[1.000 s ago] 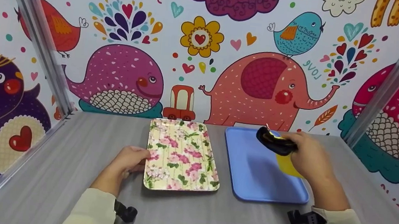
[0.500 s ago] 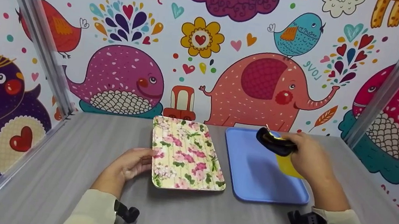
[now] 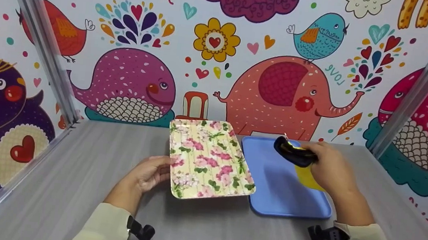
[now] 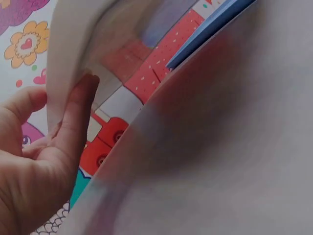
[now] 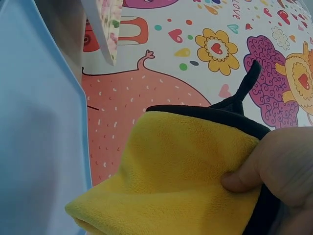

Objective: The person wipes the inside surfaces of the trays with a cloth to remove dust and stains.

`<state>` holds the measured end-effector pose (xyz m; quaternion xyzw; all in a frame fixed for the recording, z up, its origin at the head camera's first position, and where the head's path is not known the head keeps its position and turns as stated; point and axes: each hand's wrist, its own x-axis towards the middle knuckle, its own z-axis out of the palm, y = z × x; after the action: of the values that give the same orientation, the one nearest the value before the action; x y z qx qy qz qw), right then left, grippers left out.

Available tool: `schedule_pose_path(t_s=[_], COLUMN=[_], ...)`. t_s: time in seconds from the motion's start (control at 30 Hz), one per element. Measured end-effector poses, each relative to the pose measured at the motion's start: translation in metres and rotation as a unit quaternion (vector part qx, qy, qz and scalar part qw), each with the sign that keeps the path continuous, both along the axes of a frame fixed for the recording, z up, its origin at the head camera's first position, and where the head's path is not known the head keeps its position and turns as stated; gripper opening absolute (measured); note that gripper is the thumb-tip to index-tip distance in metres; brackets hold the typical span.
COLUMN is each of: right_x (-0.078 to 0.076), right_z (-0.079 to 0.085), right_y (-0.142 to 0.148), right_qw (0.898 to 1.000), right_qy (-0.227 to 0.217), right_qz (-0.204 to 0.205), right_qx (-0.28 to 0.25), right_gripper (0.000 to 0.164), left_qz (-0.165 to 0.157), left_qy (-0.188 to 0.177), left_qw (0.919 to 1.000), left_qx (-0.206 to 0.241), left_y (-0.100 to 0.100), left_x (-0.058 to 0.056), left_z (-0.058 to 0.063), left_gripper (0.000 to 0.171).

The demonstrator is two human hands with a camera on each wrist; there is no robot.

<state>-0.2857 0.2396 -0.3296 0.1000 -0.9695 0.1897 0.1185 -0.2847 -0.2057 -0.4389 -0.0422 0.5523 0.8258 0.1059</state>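
Note:
A floral tray (image 3: 213, 161), cream with pink flowers, is raised off the table and tilted. My left hand (image 3: 148, 174) pinches its left edge between thumb and fingers; the left wrist view shows the fingers beneath its pale underside (image 4: 73, 39). To the right a blue tray (image 3: 277, 198) lies flat on the table. Over it my right hand (image 3: 332, 168) grips a folded yellow cloth with black trim. In the right wrist view the thumb presses on the fuzzy yellow cloth (image 5: 176, 166), and a black loop sticks up from its edge.
The grey table (image 3: 72, 184) runs back to a wall (image 3: 218, 76) printed with cartoon animals. Metal posts (image 3: 43, 38) stand at its back corners. The floral tray's right edge overlaps the blue tray's left edge in the head view.
My left hand has lifted the floral tray off the table and moved it right, tilting it. The right hand and the cloth have stayed almost still over the blue tray.

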Motion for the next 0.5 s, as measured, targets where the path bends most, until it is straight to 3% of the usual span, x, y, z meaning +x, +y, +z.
schedule_pose_path(t_s=[0.23,0.5], right_x=[0.002,0.004], right_z=[0.0,-0.003], right_y=[-0.006,-0.021], right_qw=[1.0,1.0], right_qy=[0.002,0.006], right_qz=[-0.001,0.015], right_qx=[0.005,0.003], right_gripper=[0.048,0.049], left_qz=[-0.01,-0.028], left_qy=[0.007,0.011], left_qw=[0.9998,0.9993], left_qx=[-0.014,-0.022], left_y=[0.028,0.057], left_x=[0.005,0.015], left_z=[0.006,0.011], left_gripper=[0.041,0.042])
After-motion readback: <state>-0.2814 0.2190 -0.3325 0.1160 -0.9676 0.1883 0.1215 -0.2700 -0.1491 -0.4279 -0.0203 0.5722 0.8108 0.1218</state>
